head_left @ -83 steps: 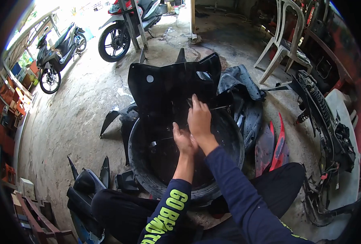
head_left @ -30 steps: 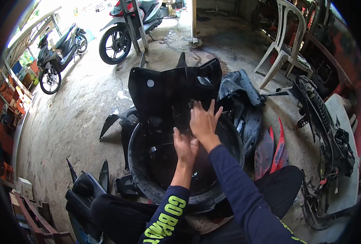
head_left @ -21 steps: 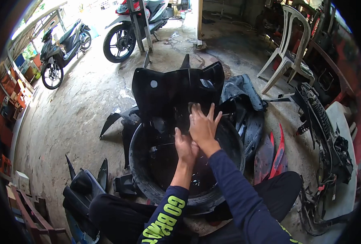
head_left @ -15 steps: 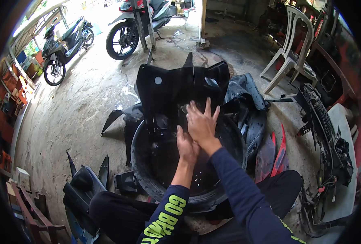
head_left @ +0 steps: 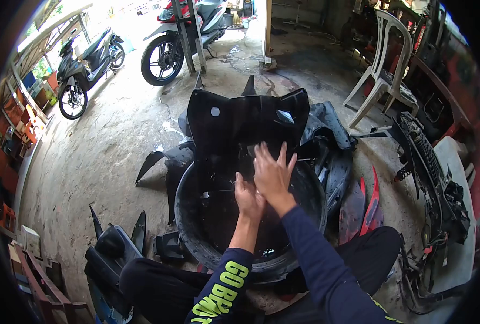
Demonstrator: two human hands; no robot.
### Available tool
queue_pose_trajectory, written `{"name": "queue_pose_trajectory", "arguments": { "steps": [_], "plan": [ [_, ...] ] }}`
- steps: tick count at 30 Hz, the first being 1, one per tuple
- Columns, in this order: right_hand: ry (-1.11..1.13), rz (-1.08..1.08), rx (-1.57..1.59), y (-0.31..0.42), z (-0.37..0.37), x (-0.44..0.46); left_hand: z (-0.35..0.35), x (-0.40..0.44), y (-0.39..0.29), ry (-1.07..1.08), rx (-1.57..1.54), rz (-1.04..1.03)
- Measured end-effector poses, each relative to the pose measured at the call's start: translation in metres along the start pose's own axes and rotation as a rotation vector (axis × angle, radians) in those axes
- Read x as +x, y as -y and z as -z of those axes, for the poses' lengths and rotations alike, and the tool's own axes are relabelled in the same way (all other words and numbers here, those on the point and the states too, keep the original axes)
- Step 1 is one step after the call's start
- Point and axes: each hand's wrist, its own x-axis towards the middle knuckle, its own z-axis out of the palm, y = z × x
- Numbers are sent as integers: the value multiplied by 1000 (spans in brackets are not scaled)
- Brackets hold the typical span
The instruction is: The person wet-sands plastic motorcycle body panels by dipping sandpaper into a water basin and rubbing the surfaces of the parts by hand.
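Note:
Over a round black tub (head_left: 185, 227), my left hand (head_left: 249, 198) is palm up with its thumb raised. Its other fingers curl round something dark that I cannot make out, partly hidden by my right hand. My right hand (head_left: 273, 175) lies across it, fingers stretched and spread, back upward. A small greyish-dark patch shows by its fingertips; whether it is touched is unclear. A large black plastic panel (head_left: 234, 116) with a round hole stands tilted in the far side of the tub. Dark liquid with a few bubbles (head_left: 268, 252) lies inside.
Black fairings (head_left: 334, 127) and red panels (head_left: 370, 208) lie right of the tub. Other black parts (head_left: 110, 248) are at the left. Further right are a motorcycle frame (head_left: 423, 151) and a plastic chair (head_left: 383, 81). Two motorcycles (head_left: 88, 65) (head_left: 167, 56) stand behind.
Earlier, my right hand's fingers were closer together; now they are spread. Both hands stay near each other over the tub. The camera view has shifted slightly, and the bubbles have moved.

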Motion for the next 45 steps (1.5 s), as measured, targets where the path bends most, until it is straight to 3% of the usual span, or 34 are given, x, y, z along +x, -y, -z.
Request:
{"name": "queue_pose_trajectory", "arguments": {
  "steps": [5,7,9,11,12,17,19,20,25,27,31,33,35,41,43,45],
  "plan": [
    [29,-67,-12,11,4,-33,-5,0,-11,-17,269,-94],
    [-33,-74,-8,1,-3,-7,6,1,2,-8,9,-18],
    [38,-188,-23,-6,-1,22,-10,-5,-1,36,-46,-8],
    [-7,-151,13,2,0,-2,-14,-3,-4,14,2,-43],
    [11,-125,-2,9,2,-25,5,1,-6,0,167,-57],
    [-22,-46,33,-3,-9,11,-9,-6,-4,41,-30,-21],
    [-16,13,43,-1,-3,-9,-8,-3,-13,4,69,3],
    [32,73,34,1,1,-23,-13,-10,-15,-128,208,-11],
    [16,333,-19,1,-10,30,-15,-8,-14,85,8,-31],
    [35,344,-9,1,1,11,-12,-5,-22,-15,16,-21],
    [133,214,82,-1,19,-29,12,0,-13,14,-34,-28],
    [80,181,128,-2,17,-23,8,3,-9,-98,-6,-48],
    [27,123,117,3,18,-49,15,-1,-16,-5,28,121],
    [7,-8,127,6,10,-46,13,-7,-1,-140,102,-111],
    [-15,-6,101,15,14,-63,15,-9,-13,13,136,72],
    [20,-20,110,17,17,-69,16,-6,-8,51,111,8]
  ]
}}
